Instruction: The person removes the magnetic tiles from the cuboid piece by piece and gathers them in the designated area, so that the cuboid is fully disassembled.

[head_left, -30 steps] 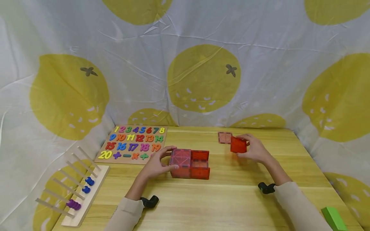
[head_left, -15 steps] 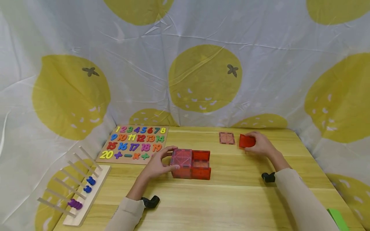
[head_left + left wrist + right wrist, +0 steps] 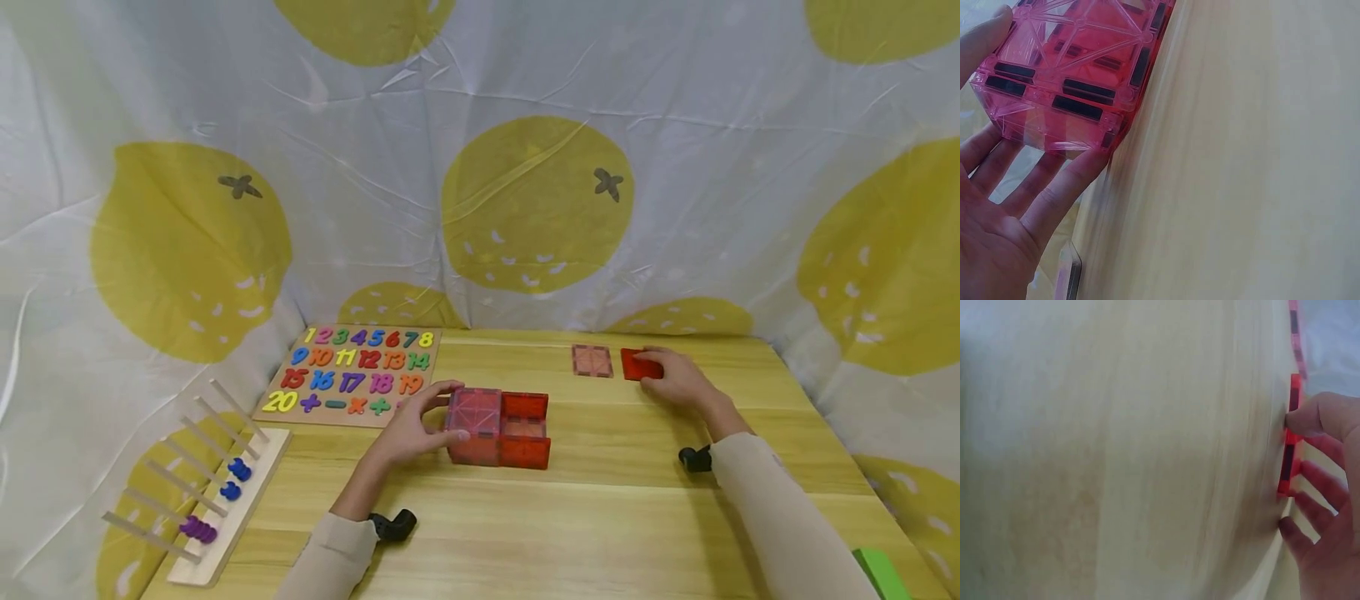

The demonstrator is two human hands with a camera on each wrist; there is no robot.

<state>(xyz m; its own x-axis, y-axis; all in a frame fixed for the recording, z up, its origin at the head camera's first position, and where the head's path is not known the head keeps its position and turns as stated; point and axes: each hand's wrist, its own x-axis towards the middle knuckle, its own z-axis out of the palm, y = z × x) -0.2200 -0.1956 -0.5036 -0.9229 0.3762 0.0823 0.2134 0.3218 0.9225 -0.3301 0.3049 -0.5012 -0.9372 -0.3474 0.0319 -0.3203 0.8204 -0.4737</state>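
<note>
My left hand [image 3: 405, 432] holds the left end of a box built of translucent pink and red magnetic tiles [image 3: 475, 412], thumb at the front and fingers behind. The box's right half has no top. In the left wrist view, the fingers [image 3: 1063, 194] touch the near end of the tile box [image 3: 1079, 87]. At the back right, my right hand [image 3: 681, 385] pinches a red magnetic tile [image 3: 633, 365] lying flat on the table. The right wrist view shows the thumb [image 3: 1310, 419] on the edge of the red tile [image 3: 1287, 459]. Just left of it lies a pale pink tile [image 3: 592, 361].
A number board [image 3: 348, 371] with coloured digits lies at the back left. In front of it stands a wooden peg rack [image 3: 240, 508] with blue and purple beads. A green block [image 3: 881, 575] is at the front right. A lemon-print curtain [image 3: 536, 275] stands behind the table [image 3: 540, 533].
My right hand has moved the red tile rightward, away from the pink tile, and lowered it flat onto the table. The left hand stays on the box.
</note>
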